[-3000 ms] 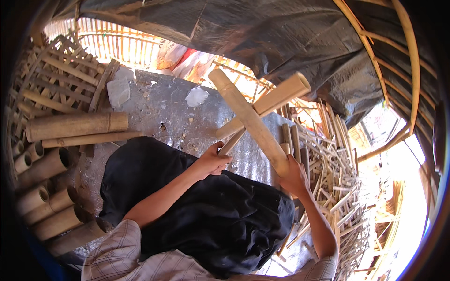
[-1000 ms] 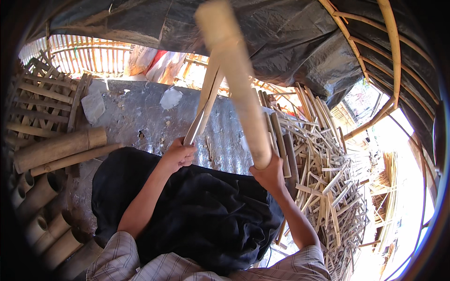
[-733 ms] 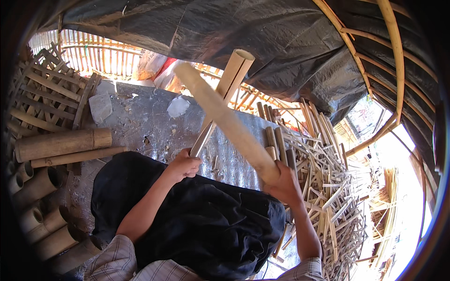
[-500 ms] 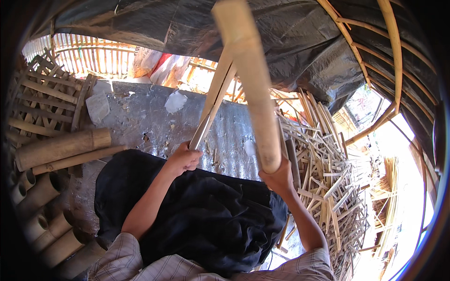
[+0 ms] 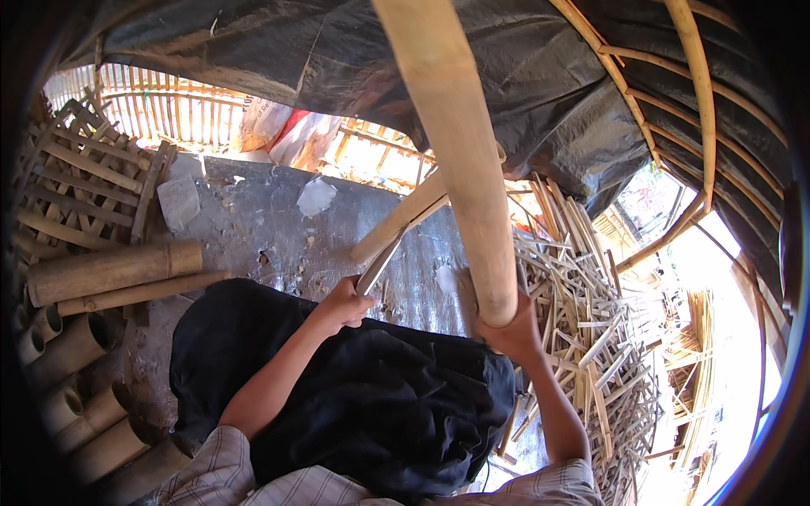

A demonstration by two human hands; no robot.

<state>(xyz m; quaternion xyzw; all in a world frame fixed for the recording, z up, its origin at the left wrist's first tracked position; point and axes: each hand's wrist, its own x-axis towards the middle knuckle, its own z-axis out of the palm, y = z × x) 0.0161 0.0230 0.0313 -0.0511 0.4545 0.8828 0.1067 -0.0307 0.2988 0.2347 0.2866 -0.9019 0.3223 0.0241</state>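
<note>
My left hand (image 5: 342,305) is closed around a knife (image 5: 380,263), whose narrow blade points up and away from me. The blade meets a split bamboo piece (image 5: 401,219) with a dark crack along it, tilted up to the right; its far part passes behind a thick bamboo pole. That pole (image 5: 460,143) is gripped near its lower end by my right hand (image 5: 512,333) and rises steeply out of the top of the view. Black cloth (image 5: 363,396) covers my lap beneath both hands.
A worn grey sheet (image 5: 253,202) lies ahead. Bamboo lengths (image 5: 118,270) and a slatted bamboo frame (image 5: 84,185) lie at left, with cut bamboo tubes (image 5: 84,337) below. Split bamboo scraps (image 5: 591,329) are heaped at right. Black tarp (image 5: 337,51) hangs overhead on bamboo ribs (image 5: 696,84).
The thick pole in my right hand has come lower and nearer. The split bamboo piece has dropped and tipped to the right, and my left hand has lowered slightly with the knife.
</note>
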